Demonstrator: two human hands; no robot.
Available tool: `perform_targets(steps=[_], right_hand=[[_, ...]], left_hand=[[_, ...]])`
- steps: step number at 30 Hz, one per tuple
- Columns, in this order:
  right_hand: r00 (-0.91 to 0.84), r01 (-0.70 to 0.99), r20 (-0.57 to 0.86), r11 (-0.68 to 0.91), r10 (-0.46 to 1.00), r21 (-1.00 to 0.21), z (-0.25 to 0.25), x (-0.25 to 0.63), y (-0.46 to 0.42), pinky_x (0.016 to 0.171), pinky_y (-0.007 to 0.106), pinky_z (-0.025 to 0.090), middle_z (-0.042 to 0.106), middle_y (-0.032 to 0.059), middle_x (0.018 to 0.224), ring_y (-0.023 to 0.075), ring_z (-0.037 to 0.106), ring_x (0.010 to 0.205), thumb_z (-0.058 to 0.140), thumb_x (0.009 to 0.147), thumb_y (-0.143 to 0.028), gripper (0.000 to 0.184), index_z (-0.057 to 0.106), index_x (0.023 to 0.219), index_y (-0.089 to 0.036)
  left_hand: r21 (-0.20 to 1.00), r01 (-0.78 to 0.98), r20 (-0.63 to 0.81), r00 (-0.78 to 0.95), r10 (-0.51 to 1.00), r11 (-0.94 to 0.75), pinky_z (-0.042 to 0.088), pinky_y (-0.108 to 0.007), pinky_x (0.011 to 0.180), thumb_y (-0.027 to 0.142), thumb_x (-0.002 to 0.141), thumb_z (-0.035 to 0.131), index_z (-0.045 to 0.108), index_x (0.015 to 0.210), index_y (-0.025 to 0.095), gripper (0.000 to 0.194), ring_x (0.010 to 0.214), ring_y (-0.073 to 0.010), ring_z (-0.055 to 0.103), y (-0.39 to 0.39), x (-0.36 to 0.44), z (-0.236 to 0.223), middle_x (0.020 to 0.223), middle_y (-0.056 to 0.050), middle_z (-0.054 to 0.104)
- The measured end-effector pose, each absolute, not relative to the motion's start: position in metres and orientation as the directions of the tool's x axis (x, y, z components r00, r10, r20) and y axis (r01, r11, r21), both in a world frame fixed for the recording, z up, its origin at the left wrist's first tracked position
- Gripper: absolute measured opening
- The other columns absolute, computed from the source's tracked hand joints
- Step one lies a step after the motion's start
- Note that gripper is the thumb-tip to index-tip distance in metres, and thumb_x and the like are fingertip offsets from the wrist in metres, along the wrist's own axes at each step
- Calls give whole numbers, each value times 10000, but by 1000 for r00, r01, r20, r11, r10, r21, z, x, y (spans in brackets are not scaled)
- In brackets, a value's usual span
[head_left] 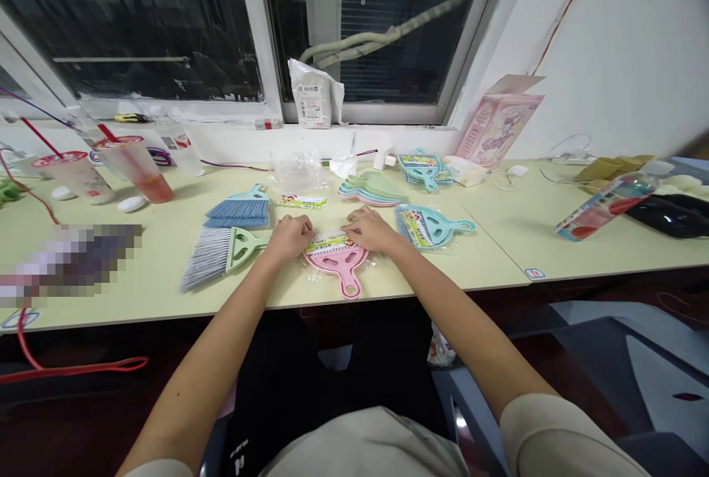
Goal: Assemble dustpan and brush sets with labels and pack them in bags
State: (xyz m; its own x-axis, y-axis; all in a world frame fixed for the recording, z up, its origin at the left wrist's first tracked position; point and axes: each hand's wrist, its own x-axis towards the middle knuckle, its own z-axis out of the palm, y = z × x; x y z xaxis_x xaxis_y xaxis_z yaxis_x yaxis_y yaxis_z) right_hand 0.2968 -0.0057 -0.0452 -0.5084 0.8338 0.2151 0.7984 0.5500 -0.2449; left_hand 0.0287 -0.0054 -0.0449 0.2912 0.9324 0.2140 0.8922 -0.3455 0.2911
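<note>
A pink dustpan (342, 264) in a clear plastic bag lies at the table's front edge, its handle toward me. A green and white label card (331, 241) sits across its top. My left hand (289, 235) pinches the left end of the card and bag top, fingers curled. My right hand (370, 229) pinches the right end the same way. Left of my left hand lie a grey-bristled brush with a green handle (219, 253) and blue brushes (241, 210).
A packaged blue dustpan set (429, 226) lies right of my right hand. Stacked dustpans (372, 189), more label cards (302, 201) and empty bags (298, 166) sit behind. Two drink cups (133, 165) stand far left; a pink box (497, 125) and boxed items at right.
</note>
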Motion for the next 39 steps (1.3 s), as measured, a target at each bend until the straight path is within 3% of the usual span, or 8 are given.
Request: perform_targets(steps=[6,11,18,26,28,31,33,39], right_hand=[[-400,807,198,446,895,-386,-50,299,-3,1294,560,243,450,91,1673,373,240,1608,616,1018,-351,304,842,1204,-269],[-352,781,179,394,919,-484,-62,303,10,1290,477,297,511,116,1632,323,352,1595,637,960,-158,307,837,1181,-233],[-391,741,260,470,883,-480,-72,309,23,1204,468,407,654,147,1412,303,480,1506,585,820,4,354,770,1048,-194],[-509,682,231,553,829,-479,-51,301,23,1144,416,431,587,150,1499,290,500,1403,561,716,36,914,458,1598,-175],[-515,719,211,552,831,-422,-48,299,22,1115,431,437,649,151,1366,309,519,1340,570,738,36,843,540,1553,-176],[-525,764,258,583,811,-277,-49,298,22,1127,465,392,666,139,1204,325,512,1280,593,787,10,526,769,1243,-185],[-536,773,289,599,794,-211,-49,300,20,1127,472,365,669,125,1117,319,514,1249,593,828,-11,382,814,1078,-197],[-572,780,271,616,774,-111,-43,299,12,1013,426,383,691,117,1066,291,566,1130,576,835,11,403,843,1050,-201]], left_hand=[[295,918,205,211,956,-265,475,-438,1039,356,897,666,660,1288,212,417,1201,-333,623,1,28,-52,1250,-142,688],[245,942,197,183,963,-229,436,-498,1090,423,910,634,598,1444,181,588,1287,-398,584,1,25,-53,1338,-183,673],[341,893,214,231,949,-294,445,-513,1022,355,871,660,690,1319,181,481,1160,-390,585,4,28,-57,1134,-160,712],[319,823,271,396,877,-470,440,-465,970,178,872,556,760,1010,224,251,1057,-323,562,0,32,-52,997,-108,711],[312,803,283,432,856,-508,445,-456,960,135,867,520,758,992,223,283,1025,-309,560,-1,31,-51,970,-103,706],[289,773,304,486,819,-565,453,-450,947,118,887,478,781,1046,221,357,1007,-300,553,-2,30,-50,987,-105,699],[278,744,307,531,790,-608,457,-446,948,120,904,461,804,1103,230,411,995,-292,553,-3,29,-49,999,-104,698],[287,668,286,624,727,-686,473,-447,965,98,876,465,834,1163,289,505,1005,-285,562,-7,29,-44,1013,-97,694]])
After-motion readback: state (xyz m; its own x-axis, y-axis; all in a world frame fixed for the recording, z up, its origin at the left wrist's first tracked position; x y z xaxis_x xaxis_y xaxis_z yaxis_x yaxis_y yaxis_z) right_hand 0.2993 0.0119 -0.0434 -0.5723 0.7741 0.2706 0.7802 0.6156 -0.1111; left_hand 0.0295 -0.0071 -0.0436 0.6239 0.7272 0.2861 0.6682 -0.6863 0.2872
